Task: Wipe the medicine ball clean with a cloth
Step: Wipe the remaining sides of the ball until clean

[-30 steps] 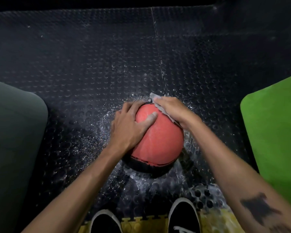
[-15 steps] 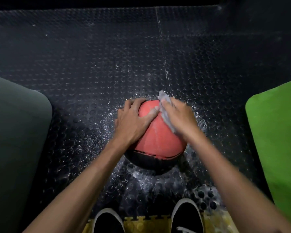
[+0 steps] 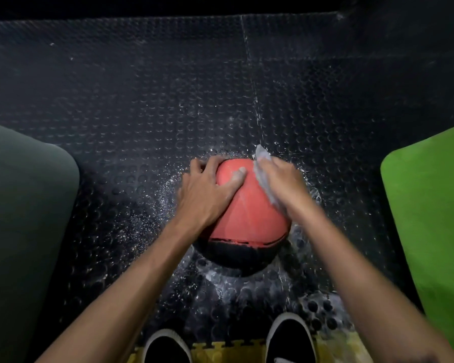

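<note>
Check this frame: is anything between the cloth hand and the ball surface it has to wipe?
Nothing visible blocks it. The right hand presses the cloth straight onto the medicine ball's upper right. The left hand rests on the upper left, covering that patch, its thumb close beside the cloth.

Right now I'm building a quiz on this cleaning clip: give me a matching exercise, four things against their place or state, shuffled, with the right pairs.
Things:
1. left hand
2. cloth
3. green mat
4. medicine ball

Place or state:
A. lies at the right edge of the view
B. rests on the ball's left side, thumb on top
C. sits on the wet studded floor, red above, black below
D. pressed on the ball under the right hand

Pairs: 1-B, 2-D, 3-A, 4-C
</note>
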